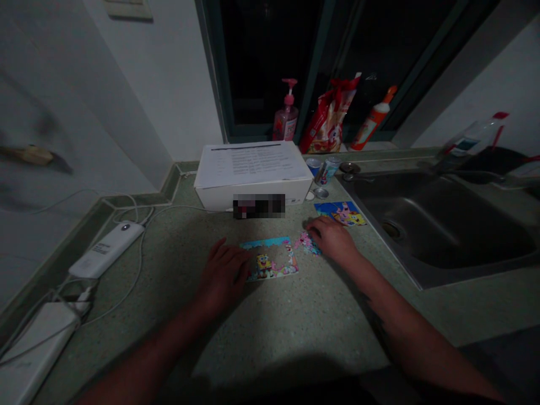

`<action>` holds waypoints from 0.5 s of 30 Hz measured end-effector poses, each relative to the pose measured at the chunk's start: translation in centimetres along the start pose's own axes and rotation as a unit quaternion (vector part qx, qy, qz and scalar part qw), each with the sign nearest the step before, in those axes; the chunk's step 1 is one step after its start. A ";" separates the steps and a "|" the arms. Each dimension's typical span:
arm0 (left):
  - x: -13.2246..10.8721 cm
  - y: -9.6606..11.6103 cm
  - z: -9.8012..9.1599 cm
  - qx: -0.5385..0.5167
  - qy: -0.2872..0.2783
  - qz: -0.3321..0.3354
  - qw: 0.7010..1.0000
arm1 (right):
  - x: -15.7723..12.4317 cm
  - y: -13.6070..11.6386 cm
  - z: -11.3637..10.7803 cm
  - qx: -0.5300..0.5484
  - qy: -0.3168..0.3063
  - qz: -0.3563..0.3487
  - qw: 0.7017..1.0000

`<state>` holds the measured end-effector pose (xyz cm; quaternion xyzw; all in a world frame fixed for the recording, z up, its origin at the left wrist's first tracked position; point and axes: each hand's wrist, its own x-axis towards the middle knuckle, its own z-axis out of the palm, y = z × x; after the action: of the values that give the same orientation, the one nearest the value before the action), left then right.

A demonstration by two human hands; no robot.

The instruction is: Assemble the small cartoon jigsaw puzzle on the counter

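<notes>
Loosely bent, the fingers of the left hand (225, 274) lay at the left edge of the partly filled jigsaw (264, 264); whether they pinched anything, I could not tell. Light, flat pressure there seemed best, enough to steady it without lifting the border. Just right of those fingers, its middle showed bare. Beyond its right edge came the loose pieces (309, 243) (a small, jumbled heap), partly hidden by the right hand (333, 239). Its fingers were curled narrow; whether one piece sat between them, I could not tell. Pinching by the edges looked safest. Just past those fingertips lay a picture card (346, 214), handy for matching colours.
</notes>
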<state>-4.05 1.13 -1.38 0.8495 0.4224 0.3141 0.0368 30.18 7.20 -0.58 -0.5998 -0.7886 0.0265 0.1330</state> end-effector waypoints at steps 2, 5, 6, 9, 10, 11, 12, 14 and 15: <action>0.0 0.0 0.0 0.004 0.000 0.001 1.000 | -0.1 0.1 -0.1 -0.002 0.009 0.009 1.000; 0.0 0.0 0.1 0.007 0.001 0.002 1.000 | -0.4 0.5 -0.5 0.002 0.030 0.030 0.999; 0.0 0.0 0.1 0.007 0.002 0.003 1.000 | -0.5 0.7 -0.7 0.008 0.037 0.035 0.999; 0.0 0.0 0.0 0.007 0.003 0.002 1.000 | -0.8 1.4 -1.2 0.040 0.043 0.038 0.998; 0.0 0.0 0.0 0.006 0.001 0.001 1.000 | -0.9 1.5 -1.4 0.052 0.038 0.035 0.997; 0.0 0.0 0.0 0.006 -0.001 0.000 1.000 | -1.0 1.7 -1.5 0.059 0.030 0.027 0.997; 0.0 0.0 0.0 0.005 -0.002 -0.001 1.000 | -1.1 1.8 -1.6 0.062 0.021 0.018 0.998; -0.1 -0.1 0.1 0.005 -0.001 -0.001 1.000 | -1.2 1.7 -1.8 0.053 0.002 0.000 0.999; -0.1 -0.2 0.2 0.006 0.002 0.001 1.000 | -1.2 1.6 -1.8 0.046 -0.009 -0.004 0.999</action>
<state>-4.13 1.21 -1.65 0.8498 0.4230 0.3131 0.0308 32.42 6.28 0.63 -0.5894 -0.7902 0.0670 0.1535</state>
